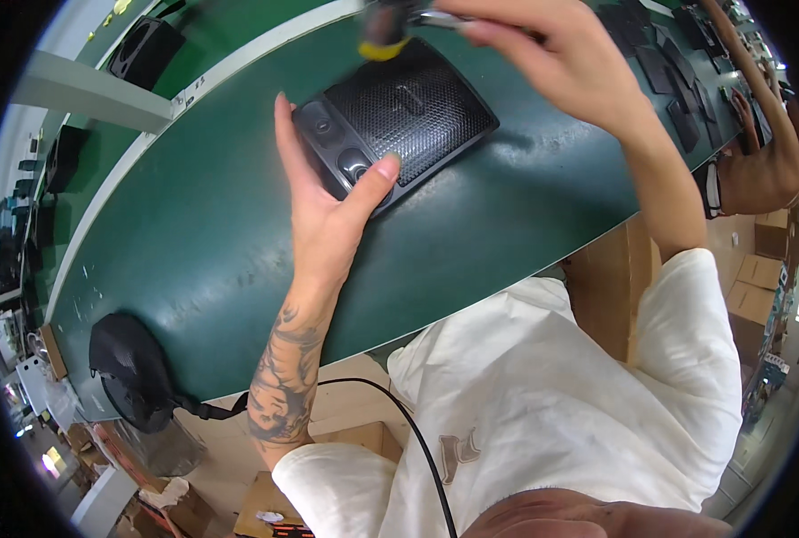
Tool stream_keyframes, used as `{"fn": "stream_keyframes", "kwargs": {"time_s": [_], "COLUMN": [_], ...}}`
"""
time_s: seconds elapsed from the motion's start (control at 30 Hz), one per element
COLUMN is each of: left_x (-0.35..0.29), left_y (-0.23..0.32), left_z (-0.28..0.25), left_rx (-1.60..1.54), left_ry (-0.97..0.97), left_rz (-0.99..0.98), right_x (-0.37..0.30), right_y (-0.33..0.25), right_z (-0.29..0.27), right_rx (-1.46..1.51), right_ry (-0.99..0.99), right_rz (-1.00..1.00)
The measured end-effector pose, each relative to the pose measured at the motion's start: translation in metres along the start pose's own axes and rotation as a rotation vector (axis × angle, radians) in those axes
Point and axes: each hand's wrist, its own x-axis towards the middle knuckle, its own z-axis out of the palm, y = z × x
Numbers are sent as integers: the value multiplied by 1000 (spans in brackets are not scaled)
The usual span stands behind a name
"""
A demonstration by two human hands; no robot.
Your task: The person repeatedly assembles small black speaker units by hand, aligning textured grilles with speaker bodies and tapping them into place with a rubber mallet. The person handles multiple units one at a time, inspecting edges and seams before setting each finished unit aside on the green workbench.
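A black speaker box with a dimpled mesh grille rests on the green table, its control end with round knobs toward my left hand. My left hand grips that end, thumb on the front edge and fingers along the far left side. Above the speaker's far edge, my right hand is closed around the metal handle of a mallet. The mallet's dark head with a yellow face is blurred by motion. Whether it touches the speaker I cannot tell.
A black mesh bag with a strap sits at the left end of the green table. A white post rises at the far edge. Flat black panels lie at right, near another person's arm. Cardboard boxes stand below.
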Motion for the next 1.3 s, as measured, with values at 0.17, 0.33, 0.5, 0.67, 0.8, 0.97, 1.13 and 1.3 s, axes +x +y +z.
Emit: {"fn": "stream_keyframes", "kwargs": {"time_s": [0.17, 0.33, 0.5, 0.67, 0.8, 0.97, 1.13, 1.3], "left_x": [2, -4, 29, 52, 56, 47, 17, -12], "left_y": [1, 60, 86, 67, 64, 60, 72, 74], "left_z": [1, 10, 44, 57, 53, 30, -33, -78], "left_rx": [639, 1181, 1405, 1591, 1392, 889, 779, 308], "left_ry": [111, -168, -395, -481, -493, -446, -481, -149], "left_rz": [458, 570, 441, 306, 257, 281, 8, -170], "right_x": [-86, -115, -76, -77, -77, -78, -79, -77], "right_y": [93, 167, 158, 163, 168, 169, 180, 184], "right_z": [-5, 16, 37, 46, 50, 46, 60, 73], "right_rx": [-131, -191, -261, -276, -302, -289, -230, -214], "right_ry": [250, 287, 279, 277, 266, 288, 322, 373], "right_rz": [40, 40, -76, -75, -86, -115, -87, -88]}}
